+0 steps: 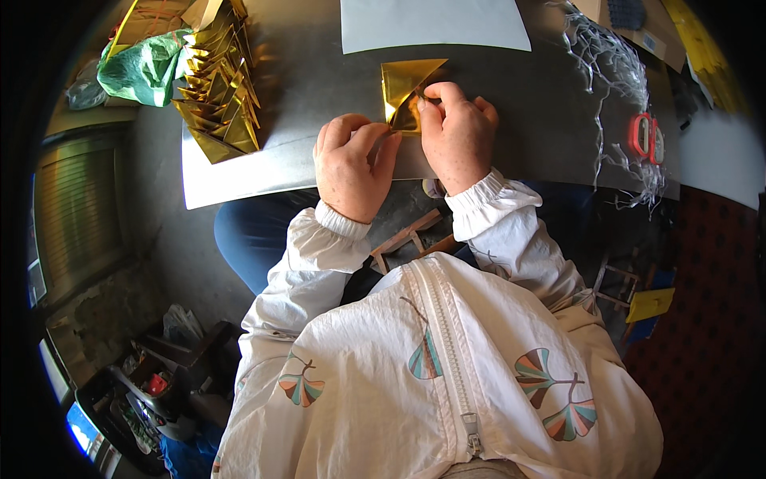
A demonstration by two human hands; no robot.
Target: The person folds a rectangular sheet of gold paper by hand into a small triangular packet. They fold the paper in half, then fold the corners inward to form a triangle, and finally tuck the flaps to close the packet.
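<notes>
A partly folded sheet of shiny gold foil paper (405,78) lies on the dark tabletop in front of me. My left hand (351,160) pinches its lower left corner between thumb and fingers. At the sheet's right edge, my right hand (459,132) grips the paper with thumb and forefinger. One flap lies folded over diagonally, and part of the right side is hidden behind my fingers. To the left, a long stack of folded gold paper pieces (219,96) rests near the table's edge.
A white sheet (435,24) lies at the table's far side. On the right are a bundle of clear plastic strings (610,68) and red-handled scissors (645,137). A green plastic bag (144,68) sits at the far left. Cardboard (650,36) stands at the far right.
</notes>
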